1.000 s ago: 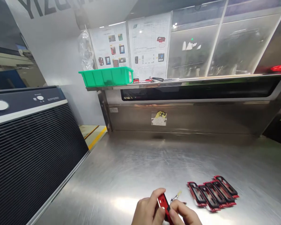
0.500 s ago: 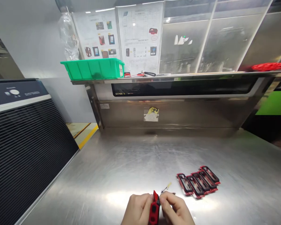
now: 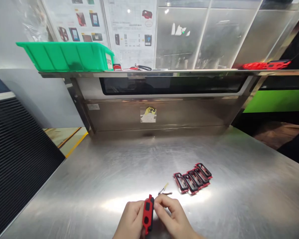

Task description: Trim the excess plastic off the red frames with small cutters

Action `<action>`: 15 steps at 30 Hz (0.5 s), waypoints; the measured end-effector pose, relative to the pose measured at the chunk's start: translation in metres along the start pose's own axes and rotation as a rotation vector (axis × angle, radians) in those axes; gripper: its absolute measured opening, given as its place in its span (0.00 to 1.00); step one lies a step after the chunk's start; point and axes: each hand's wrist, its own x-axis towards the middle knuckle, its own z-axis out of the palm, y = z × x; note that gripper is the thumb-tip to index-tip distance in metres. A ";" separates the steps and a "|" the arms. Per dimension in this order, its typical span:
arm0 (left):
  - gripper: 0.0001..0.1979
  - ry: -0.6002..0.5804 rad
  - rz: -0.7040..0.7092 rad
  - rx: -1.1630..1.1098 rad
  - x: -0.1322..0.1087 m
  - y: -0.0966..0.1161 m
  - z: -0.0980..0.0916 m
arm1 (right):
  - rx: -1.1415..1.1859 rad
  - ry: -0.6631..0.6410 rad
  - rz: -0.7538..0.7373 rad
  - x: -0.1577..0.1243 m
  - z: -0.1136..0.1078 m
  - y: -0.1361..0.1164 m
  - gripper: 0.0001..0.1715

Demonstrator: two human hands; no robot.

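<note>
Both my hands hold one red and black phone case edge-up, low over the steel table. My left hand wraps its left side, fingers closed on it. On the case's right side, the curled fingers of my right hand grip it. A small metal tool with a yellowish tip lies on the table just beyond my right hand. A row of several red and black cases lies overlapping to the right of it.
A green bin stands on the shelf at the back left, with small tools beside it. More red parts lie on the shelf's right end. A black slatted machine flanks the table's left edge. Instruction sheets hang behind.
The view has swung right and down, so everything slid left in the frame. The case has turned from flat-tilted to edge-up between my hands.
</note>
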 end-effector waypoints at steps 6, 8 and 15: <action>0.30 0.007 -0.002 0.027 -0.001 0.002 0.000 | -0.007 -0.030 0.018 0.001 -0.002 -0.009 0.28; 0.30 0.001 -0.013 0.039 -0.001 0.001 0.000 | -0.006 -0.054 0.043 0.002 -0.003 -0.013 0.29; 0.31 0.020 -0.012 0.074 -0.002 -0.002 0.000 | 0.038 -0.067 0.126 0.002 -0.003 -0.016 0.31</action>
